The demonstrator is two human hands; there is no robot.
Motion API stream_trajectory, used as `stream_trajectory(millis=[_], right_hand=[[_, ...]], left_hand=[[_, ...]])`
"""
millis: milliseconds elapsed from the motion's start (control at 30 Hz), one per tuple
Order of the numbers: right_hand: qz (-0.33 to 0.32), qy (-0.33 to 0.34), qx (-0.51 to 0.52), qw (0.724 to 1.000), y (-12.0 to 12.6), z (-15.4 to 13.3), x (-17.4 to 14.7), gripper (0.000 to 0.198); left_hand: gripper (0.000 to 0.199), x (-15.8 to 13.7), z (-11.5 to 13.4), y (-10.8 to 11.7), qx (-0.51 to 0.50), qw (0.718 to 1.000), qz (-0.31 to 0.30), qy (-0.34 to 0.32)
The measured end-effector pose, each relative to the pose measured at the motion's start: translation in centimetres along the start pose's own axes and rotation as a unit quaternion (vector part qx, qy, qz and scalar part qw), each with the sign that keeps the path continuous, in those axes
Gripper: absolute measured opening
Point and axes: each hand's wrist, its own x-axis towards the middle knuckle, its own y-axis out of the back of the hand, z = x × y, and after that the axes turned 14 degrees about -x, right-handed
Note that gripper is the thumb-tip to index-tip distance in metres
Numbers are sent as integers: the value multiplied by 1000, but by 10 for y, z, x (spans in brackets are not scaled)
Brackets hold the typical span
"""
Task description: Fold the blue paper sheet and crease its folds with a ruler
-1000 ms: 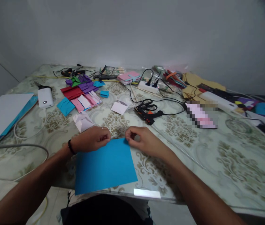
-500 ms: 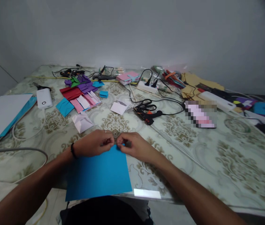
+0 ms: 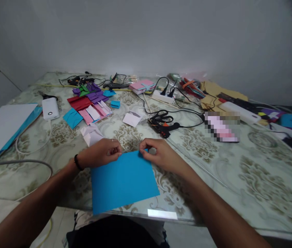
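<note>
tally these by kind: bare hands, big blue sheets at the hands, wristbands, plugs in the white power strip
Bare hands, left and right: 2
Large flat blue paper sheet: 1
Black wristband: 1
Black plugs in white plastic power strip: 2
Total: 6

The table (image 3: 239,179) was flowery. A blue sheet (image 3: 125,182) lay by the near edge, a paper stack (image 3: 3,124) by the left. A glue gun (image 3: 165,130) lay near the middle, pink cards (image 3: 140,85) by the far edge and tan paper (image 3: 214,89) toward the far right corner.
</note>
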Motion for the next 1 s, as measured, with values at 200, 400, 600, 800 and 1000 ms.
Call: stream_trajectory(millis=[200,400,600,800,1000], right_hand=[[-8,-3,-3,1000,0,3,0,8],[-28,13,5,999,-14,-1,0,8],[-27,15,4,1000,-5,1,-1,9],[-24,7,-4,1000,-4,5,-1,10],[-40,18,-2,999,-12,3,-1,7]], left_hand=[[15,-1,-2,1,1,1000,-5,2],[12,0,-6,-7,6,1000,-20,-2],[15,-1,-4,-2,2,1000,-23,8],[17,-1,-4,0,7,1000,-24,11],[16,0,-6,-5,9,999,-37,2]])
